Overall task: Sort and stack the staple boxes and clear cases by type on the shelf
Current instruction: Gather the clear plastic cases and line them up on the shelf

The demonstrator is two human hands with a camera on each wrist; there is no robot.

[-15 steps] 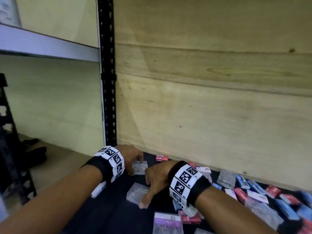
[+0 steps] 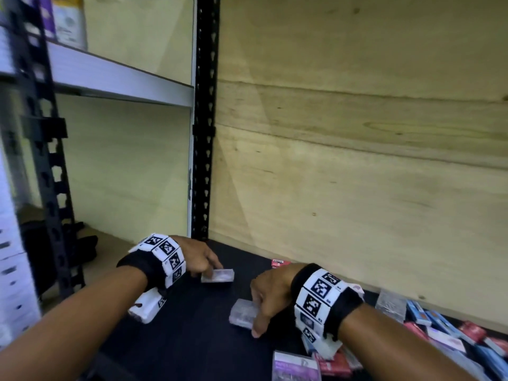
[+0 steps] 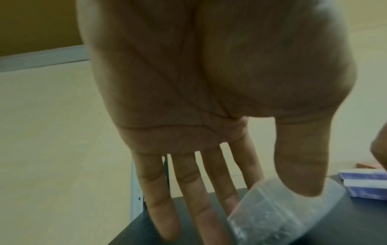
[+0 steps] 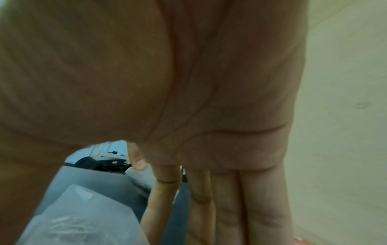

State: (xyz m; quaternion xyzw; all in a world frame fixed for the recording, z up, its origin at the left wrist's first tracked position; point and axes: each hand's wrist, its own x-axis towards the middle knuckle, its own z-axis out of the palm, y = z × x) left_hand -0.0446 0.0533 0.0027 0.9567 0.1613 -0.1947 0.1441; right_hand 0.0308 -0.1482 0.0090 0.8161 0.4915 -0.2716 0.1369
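Two clear cases lie on the black shelf (image 2: 189, 334). My left hand (image 2: 202, 259) pinches the farther clear case (image 2: 218, 275) near the back left corner. In the left wrist view the thumb lies on top of this case (image 3: 278, 213), the straight fingers are behind it, and the case is tilted. My right hand (image 2: 264, 301) grips the nearer clear case (image 2: 242, 313) between thumb and fingers; the right wrist view shows it (image 4: 83, 220) under the thumb. Red and blue staple boxes (image 2: 467, 331) lie scattered at the right.
A black slotted post (image 2: 204, 119) stands at the shelf's back left corner, with a wooden panel (image 2: 357, 160) behind. One red box (image 2: 280, 263) lies by the panel, another clear case (image 2: 390, 302) at right, a purple-labelled pack (image 2: 295, 367) in front.
Both hands stay at the same two clear cases. The left hand's case now looks tipped up rather than lying flat. My head view has swung left and up.
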